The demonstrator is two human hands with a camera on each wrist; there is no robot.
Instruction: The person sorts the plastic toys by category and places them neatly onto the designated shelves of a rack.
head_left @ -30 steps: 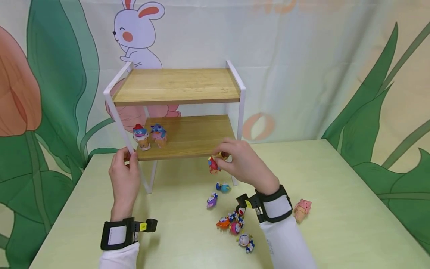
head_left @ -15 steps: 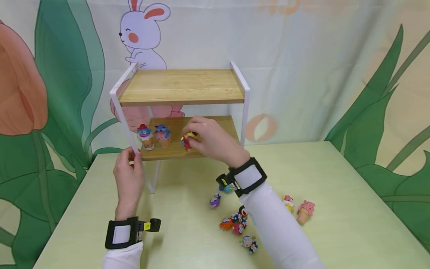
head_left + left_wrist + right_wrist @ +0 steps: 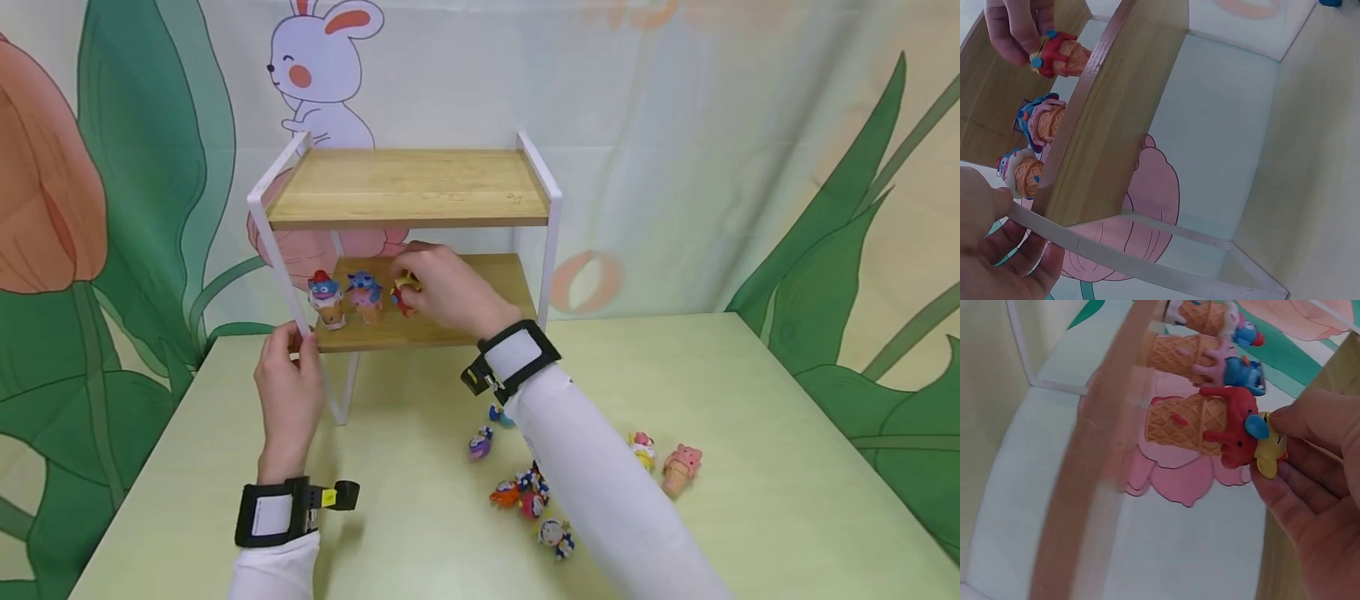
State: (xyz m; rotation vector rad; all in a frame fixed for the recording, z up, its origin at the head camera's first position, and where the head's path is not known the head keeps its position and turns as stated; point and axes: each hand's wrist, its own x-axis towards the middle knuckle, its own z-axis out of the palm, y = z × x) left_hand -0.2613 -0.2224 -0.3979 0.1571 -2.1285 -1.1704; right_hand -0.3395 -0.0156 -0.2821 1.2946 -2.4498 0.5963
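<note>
My right hand (image 3: 453,292) pinches an ice-cream-cone figurine (image 3: 1232,425) by its yellow top; red icing and a waffle cone show below. It stands at the front of the lower wooden board (image 3: 487,287), beside two other cone figurines. The nearer one is blue and pink (image 3: 365,296); the far-left one (image 3: 327,300) is blue and white with a red cap. My left hand (image 3: 291,392) grips the white front-left post (image 3: 281,267) of the two-tier shelf, thumb at the front and fingers behind it in the left wrist view.
On the table (image 3: 405,517), several small colourful figurines (image 3: 525,492) lie in front of the shelf, partly covered by my right sleeve. A pink cone figurine (image 3: 681,471) and a yellow-and-pink one (image 3: 642,450) lie farther right. The shelf's upper board (image 3: 412,187) overhangs the lower one.
My right hand has carried the red-and-yellow cone figurine up from below the lower board's front right and leftward, to the row on the board. My left hand has kept its grip on the post.
</note>
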